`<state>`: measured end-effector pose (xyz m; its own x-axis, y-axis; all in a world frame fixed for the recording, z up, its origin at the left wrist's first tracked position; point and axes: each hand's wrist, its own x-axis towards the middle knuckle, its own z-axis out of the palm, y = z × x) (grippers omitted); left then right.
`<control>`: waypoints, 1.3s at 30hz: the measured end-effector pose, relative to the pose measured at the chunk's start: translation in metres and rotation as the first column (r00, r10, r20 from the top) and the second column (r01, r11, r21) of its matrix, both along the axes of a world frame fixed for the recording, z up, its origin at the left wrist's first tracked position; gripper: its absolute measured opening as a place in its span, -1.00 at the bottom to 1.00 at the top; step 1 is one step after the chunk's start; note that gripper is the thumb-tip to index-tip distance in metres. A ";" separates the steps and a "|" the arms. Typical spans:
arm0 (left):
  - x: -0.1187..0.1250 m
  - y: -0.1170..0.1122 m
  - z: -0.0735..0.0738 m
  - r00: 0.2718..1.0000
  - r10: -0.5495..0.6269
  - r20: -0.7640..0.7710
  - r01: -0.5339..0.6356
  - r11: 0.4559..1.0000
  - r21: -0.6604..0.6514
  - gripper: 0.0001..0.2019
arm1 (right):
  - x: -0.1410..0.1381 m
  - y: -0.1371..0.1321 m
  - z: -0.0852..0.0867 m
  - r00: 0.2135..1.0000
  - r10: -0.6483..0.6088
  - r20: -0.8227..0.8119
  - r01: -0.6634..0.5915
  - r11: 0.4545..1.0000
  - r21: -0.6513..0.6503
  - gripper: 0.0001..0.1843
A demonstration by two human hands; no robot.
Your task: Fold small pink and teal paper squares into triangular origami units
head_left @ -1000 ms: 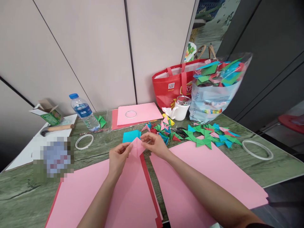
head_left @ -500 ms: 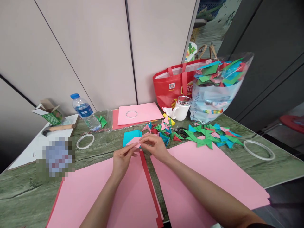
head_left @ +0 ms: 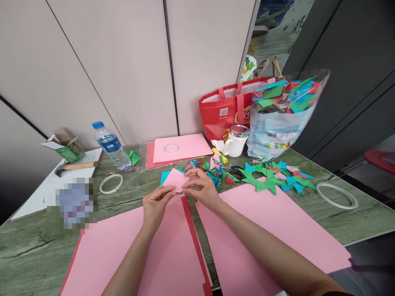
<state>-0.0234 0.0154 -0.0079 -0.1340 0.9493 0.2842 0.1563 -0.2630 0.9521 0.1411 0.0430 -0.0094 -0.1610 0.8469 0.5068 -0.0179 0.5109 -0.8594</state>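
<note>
A small square of pink paper (head_left: 175, 180) is held up between my two hands, one corner pointing away from me. My left hand (head_left: 157, 202) pinches its left edge between thumb and fingers. At the right side, the thumb and fingertips of my right hand (head_left: 202, 187) grip the same piece near its lower and right corners. Behind it lies blue paper (head_left: 165, 176), partly covered. Just beyond my right hand is a heap of folded paper pieces (head_left: 216, 164) in several colours. Large pink sheets (head_left: 123, 246) spread under my forearms, with red paper showing at an edge.
Folded paper rings (head_left: 265, 176), black-handled scissors (head_left: 236, 172), a white mug (head_left: 237, 142), a full plastic bag (head_left: 271, 131) and a red bag (head_left: 212, 117) stand to the right. At left are a water bottle (head_left: 111, 146), a tape roll (head_left: 111, 183) and a hammer (head_left: 77, 166).
The pink paper, a narrow folded shape before, now shows as a broader square face. My left hand has shifted slightly left, and my right fingers have spread along the paper's side.
</note>
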 end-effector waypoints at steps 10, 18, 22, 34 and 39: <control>0.004 -0.003 0.004 0.997 -0.045 0.060 0.046 0.999 -0.015 -0.90 | -0.004 0.001 -0.001 0.974 0.144 -0.177 -0.196 0.924 -0.328 -0.82; 0.016 -0.008 0.011 0.968 0.027 0.250 -0.001 0.995 -0.103 -0.88 | -0.010 -0.003 -0.003 0.976 0.068 -0.207 -0.137 0.930 -0.340 -0.84; 0.017 -0.008 0.010 0.965 0.017 0.262 0.009 0.995 -0.096 -0.88 | -0.012 -0.005 -0.003 0.965 0.060 -0.255 -0.145 0.933 -0.329 -0.84; 0.017 -0.007 0.005 0.949 0.081 0.304 -0.047 0.992 -0.116 -0.86 | -0.014 -0.005 -0.005 0.968 0.038 -0.246 -0.121 0.936 -0.331 -0.78; 0.017 -0.007 0.002 0.960 0.057 0.275 -0.033 0.995 -0.093 -0.83 | -0.014 -0.005 -0.006 0.974 0.025 -0.225 -0.101 0.937 -0.336 -0.74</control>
